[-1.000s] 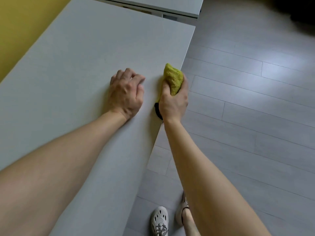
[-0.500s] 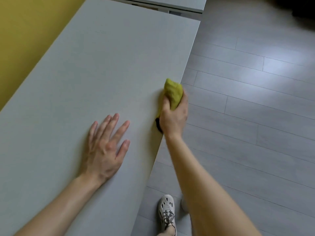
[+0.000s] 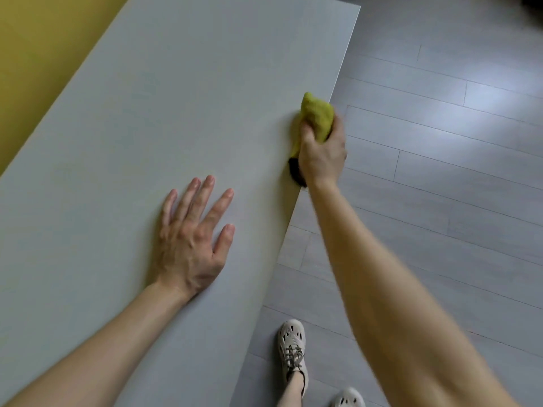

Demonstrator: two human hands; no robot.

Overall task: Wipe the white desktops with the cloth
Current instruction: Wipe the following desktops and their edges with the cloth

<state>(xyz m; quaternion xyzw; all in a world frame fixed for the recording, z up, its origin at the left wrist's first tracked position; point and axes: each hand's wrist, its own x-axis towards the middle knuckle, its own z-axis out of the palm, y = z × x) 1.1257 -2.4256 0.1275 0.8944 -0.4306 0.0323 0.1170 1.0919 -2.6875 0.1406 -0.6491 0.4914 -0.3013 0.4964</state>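
Observation:
A long white desktop runs from the near left to the far right of the head view. My right hand is closed around a bunched yellow-green cloth and presses it against the desktop's right edge. A dark corner of the cloth pokes out below my palm. My left hand lies flat on the desktop with its fingers spread, a hand's width left of the edge, holding nothing.
A yellow wall borders the desktop on the left. Grey plank flooring lies to the right of the desk. My feet in pale perforated shoes stand on the floor beside the desk edge.
My left hand has opened from a curled fist to a flat spread palm and slid nearer to me. The cloth in my right hand stays at the right edge of the desktop.

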